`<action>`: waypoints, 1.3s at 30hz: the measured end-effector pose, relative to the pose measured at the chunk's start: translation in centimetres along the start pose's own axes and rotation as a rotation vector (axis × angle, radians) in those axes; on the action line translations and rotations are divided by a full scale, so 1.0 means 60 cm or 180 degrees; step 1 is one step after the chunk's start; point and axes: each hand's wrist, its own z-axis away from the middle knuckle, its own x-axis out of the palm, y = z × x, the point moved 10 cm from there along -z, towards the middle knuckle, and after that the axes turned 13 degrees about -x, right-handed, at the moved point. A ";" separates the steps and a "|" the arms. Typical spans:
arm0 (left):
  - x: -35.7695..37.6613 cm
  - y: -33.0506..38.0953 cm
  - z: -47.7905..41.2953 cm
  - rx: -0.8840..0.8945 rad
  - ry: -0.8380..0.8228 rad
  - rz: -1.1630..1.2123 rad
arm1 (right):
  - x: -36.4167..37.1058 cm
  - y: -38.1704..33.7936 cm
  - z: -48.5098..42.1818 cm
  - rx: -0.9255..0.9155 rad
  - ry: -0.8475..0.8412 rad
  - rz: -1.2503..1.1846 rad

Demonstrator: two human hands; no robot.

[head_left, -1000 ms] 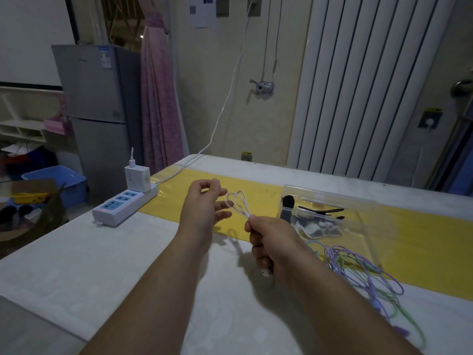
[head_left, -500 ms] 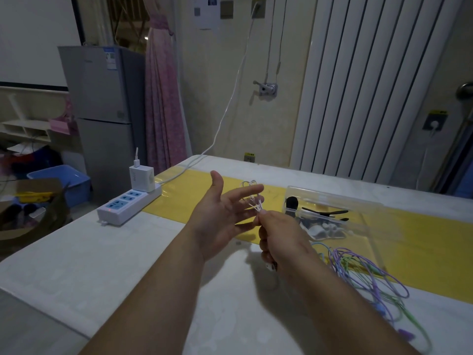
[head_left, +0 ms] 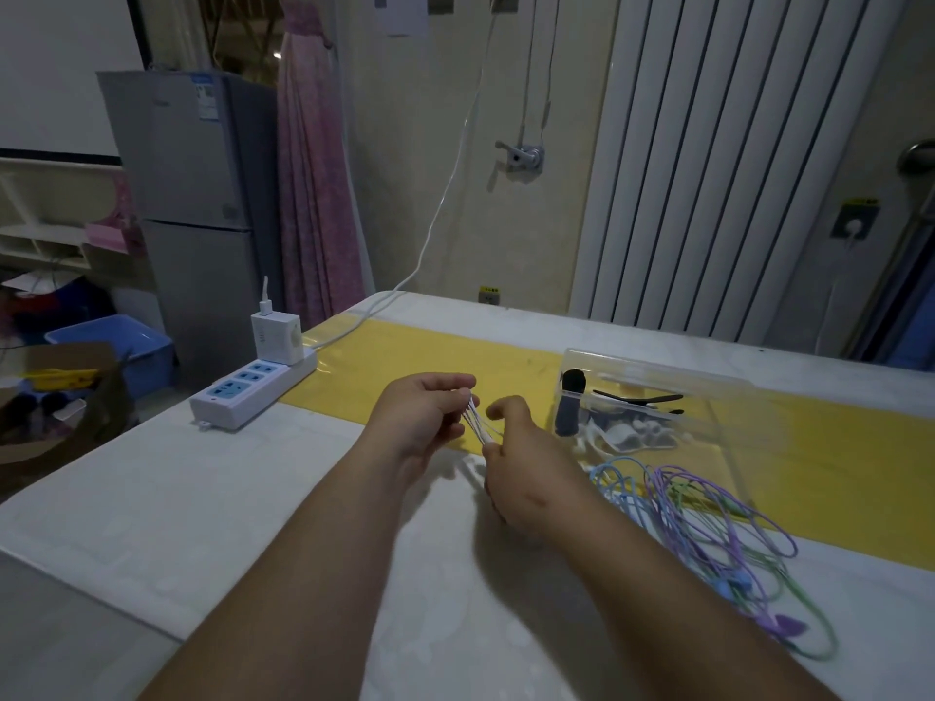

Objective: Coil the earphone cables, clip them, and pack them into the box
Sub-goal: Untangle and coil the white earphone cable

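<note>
Gripped by left hand, right hand: cable diagonal.

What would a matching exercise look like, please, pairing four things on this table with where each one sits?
Things:
1. thin white earphone cable
2. tangled purple, green and blue cables
3. black clips
4. white charger block

Places:
A. inside the clear plastic box
B. plugged into the white power strip
C. pinched between the left hand and right hand
D. loose on the white table

Pairs: 1-C, 2-D, 3-A, 4-B
</note>
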 end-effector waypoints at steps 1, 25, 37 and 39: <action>-0.001 -0.003 -0.002 -0.0020 0.0008 -0.0011 | 0.000 0.000 0.001 0.0000 -0.0041 0.0049; 0.157 -0.035 0.037 0.0688 -0.0298 -0.3216 | -0.011 -0.016 0.121 -0.0852 -0.0314 0.2690; 0.143 -0.013 0.055 0.0856 0.0852 -0.4011 | -0.048 0.015 0.124 -0.0750 0.0353 0.2196; 0.143 -0.017 0.059 0.0781 0.0784 -0.4063 | -0.049 0.014 0.127 -0.0821 0.0414 0.2131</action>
